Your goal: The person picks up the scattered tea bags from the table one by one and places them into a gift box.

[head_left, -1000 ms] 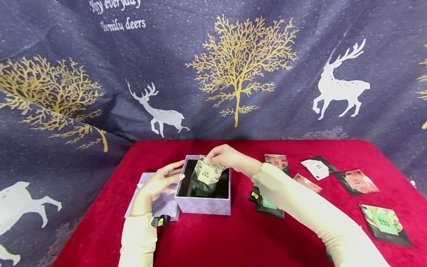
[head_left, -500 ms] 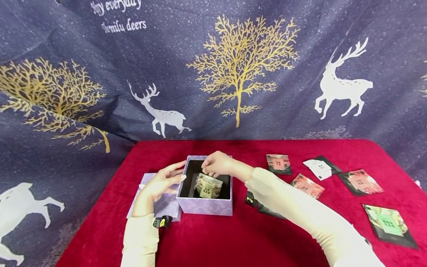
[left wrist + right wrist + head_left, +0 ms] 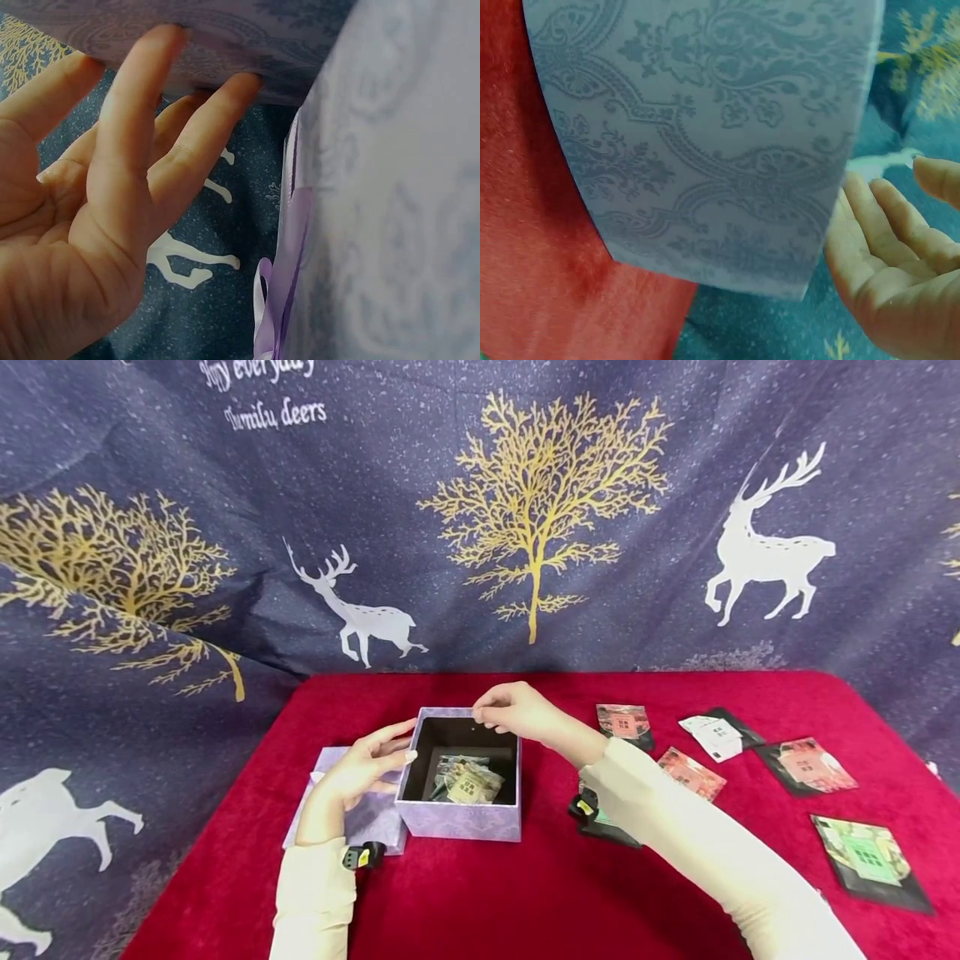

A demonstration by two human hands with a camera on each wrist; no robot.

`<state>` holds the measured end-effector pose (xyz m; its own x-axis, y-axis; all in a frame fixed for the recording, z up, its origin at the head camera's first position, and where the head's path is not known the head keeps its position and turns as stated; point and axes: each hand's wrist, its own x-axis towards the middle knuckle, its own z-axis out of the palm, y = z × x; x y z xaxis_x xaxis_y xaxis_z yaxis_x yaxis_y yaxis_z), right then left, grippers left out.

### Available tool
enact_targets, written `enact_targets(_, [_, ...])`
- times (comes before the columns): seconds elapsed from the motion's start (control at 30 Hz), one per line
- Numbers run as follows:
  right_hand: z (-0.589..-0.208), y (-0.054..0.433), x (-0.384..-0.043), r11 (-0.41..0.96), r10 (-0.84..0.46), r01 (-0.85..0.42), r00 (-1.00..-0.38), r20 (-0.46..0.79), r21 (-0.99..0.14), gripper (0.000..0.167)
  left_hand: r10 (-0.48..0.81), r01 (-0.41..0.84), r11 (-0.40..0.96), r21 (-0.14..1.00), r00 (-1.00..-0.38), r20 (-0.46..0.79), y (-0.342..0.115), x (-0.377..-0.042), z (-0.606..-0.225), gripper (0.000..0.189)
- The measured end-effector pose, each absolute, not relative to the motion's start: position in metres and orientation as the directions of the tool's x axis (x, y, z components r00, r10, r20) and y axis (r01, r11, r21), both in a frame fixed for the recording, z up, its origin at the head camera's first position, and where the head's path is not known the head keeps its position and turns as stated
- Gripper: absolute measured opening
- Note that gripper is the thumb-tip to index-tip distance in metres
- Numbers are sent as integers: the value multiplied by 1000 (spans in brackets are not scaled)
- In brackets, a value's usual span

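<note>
A lilac patterned box [image 3: 459, 822] with a dark interior stands uncovered on the red cloth. Inside it lie a yellow-green sachet [image 3: 474, 785] and another sachet [image 3: 448, 768] partly beneath. My left hand [image 3: 363, 772] rests its spread fingers against the box's left side; the left wrist view shows these fingertips on the patterned wall [image 3: 217, 45]. Over the back right rim is my right hand [image 3: 517, 708], holding nothing. In the right wrist view its fingers [image 3: 881, 225] are loosely bent beside the box wall. Left of the box lies its lilac lid [image 3: 375, 822], partly behind my left hand.
Several flat sachets are spread to the right: red ones [image 3: 624, 722] [image 3: 692, 773] [image 3: 810, 767], a white one [image 3: 716, 737] and a green one [image 3: 866, 857]. Another green sachet [image 3: 611, 832] lies partly under my right forearm. A dark deer-print curtain [image 3: 600, 635] hangs behind the table.
My right hand has let go of the yellow-green sachet, which dropped onto the box floor, and has risen back toward the rear right rim. The left hand has stayed on the box.
</note>
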<state>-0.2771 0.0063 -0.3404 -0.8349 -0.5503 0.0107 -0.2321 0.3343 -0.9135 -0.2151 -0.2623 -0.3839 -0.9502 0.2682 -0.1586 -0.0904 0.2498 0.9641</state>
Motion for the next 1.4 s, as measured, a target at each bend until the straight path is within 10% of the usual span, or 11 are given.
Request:
enact_targets(0.77, [-343, 91, -235, 273, -335, -62, -942, -34, -960, 33, 262, -95, 260, 961, -951, -165, -262, -215, -384, 63])
enact_targets(1.4, [-365, 138, -207, 694, -207, -162, -978, 22, -701, 31, 254, -106, 261, 960, -951, -174, -262, -216, -389, 63])
